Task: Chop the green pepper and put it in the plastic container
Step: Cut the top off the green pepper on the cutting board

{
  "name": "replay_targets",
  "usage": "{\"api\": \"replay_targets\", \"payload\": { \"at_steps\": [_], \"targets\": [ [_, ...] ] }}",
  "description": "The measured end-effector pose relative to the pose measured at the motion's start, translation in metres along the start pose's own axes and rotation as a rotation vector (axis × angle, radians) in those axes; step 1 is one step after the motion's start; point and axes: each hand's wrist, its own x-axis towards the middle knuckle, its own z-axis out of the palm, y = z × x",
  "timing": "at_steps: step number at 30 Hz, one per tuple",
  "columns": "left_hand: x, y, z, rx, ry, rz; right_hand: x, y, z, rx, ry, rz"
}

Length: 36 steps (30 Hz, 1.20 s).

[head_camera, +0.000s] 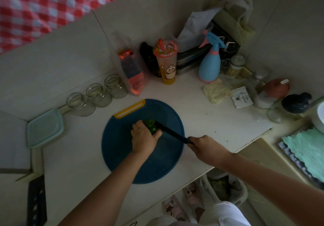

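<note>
Holding green pepper (152, 127), knife (171, 132), container (45, 127) seemingly lidded

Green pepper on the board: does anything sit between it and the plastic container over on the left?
Nothing visible does. Between the green pepper and the plastic container lie only the cutting board and bare counter; the glass jars stand further back. The container does seem to have its lid on.

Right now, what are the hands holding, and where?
Left hand holds the green pepper from above; right hand grips the black knife by its handle.
</note>
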Motion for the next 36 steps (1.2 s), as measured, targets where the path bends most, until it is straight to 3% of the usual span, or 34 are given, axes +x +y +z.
{"api": "replay_targets", "payload": {
  "at_steps": [15,21,27,36],
  "targets": [
    [0.014,-0.015,-0.014,-0.072,-0.211,0.165,0.0,0.013,-0.027,-0.01,-0.091,-0.081],
    [0.024,-0.021,-0.019,-0.105,-0.316,0.163,0.002,0.009,-0.022,-0.159,-0.076,-0.072],
    [0.026,-0.016,-0.017,-0.123,-0.205,0.084,0.009,-0.012,-0.001,-0.21,-0.05,0.039],
    [0.037,-0.01,-0.018,-0.061,-0.251,0.053,0.02,-0.023,-0.008,-0.224,-0.07,0.109]
  ]
}}
